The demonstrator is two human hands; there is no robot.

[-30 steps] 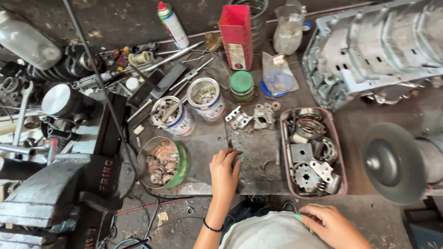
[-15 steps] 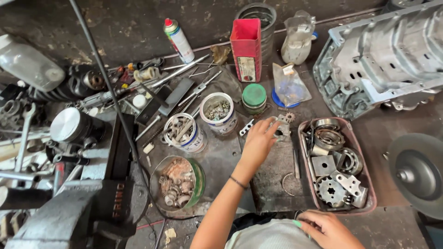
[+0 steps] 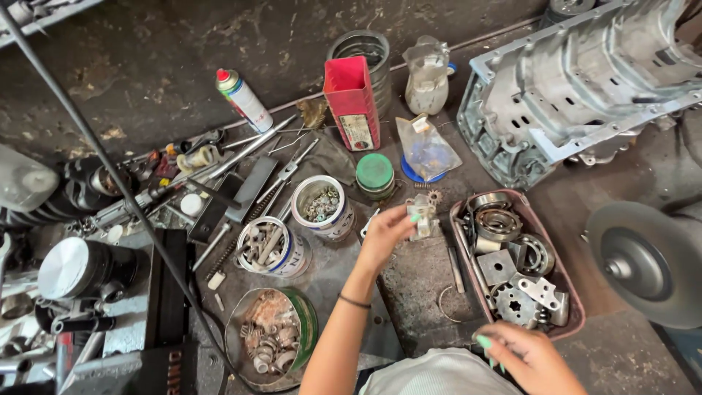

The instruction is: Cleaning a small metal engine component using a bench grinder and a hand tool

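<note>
The left hand (image 3: 387, 232), previously flat on the table, now grips a small metal bracket (image 3: 423, 216) lifted beside the parts tray (image 3: 575, 307). The right hand (image 3: 528, 355) rests half-curled near that tray's front edge, holding nothing visible.

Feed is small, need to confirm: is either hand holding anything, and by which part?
The left hand pinches a small metal bracket by its left edge. The right hand seems empty, resting near the tray.

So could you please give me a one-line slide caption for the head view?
Left hand lifts a small metal part beside a tray of bearings and plates; right hand rests near it.
</note>
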